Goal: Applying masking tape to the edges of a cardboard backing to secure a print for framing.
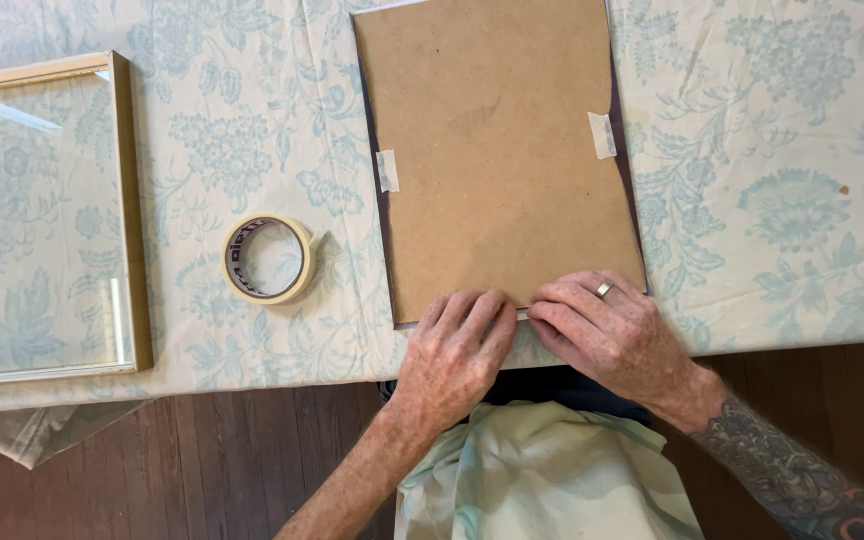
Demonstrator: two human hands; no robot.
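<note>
A brown backing board [497, 150] lies flat on the table over a dark sheet whose edges peek out at its sides. Small pieces of pale tape hold it at the left edge [387, 171] and the right edge [602, 134]. My left hand [455, 350] and my right hand [607, 330] both rest palm down on the board's near edge, fingertips almost meeting in the middle. Their fingers press flat on that edge; a thin pale strip shows between them. A ring sits on my right hand.
A roll of masking tape [269, 259] lies left of the board. A wooden picture frame with glass [130, 210] sits at the far left. A floral blue-and-white tablecloth [782, 200] covers the table; dark wood floor shows below its near edge.
</note>
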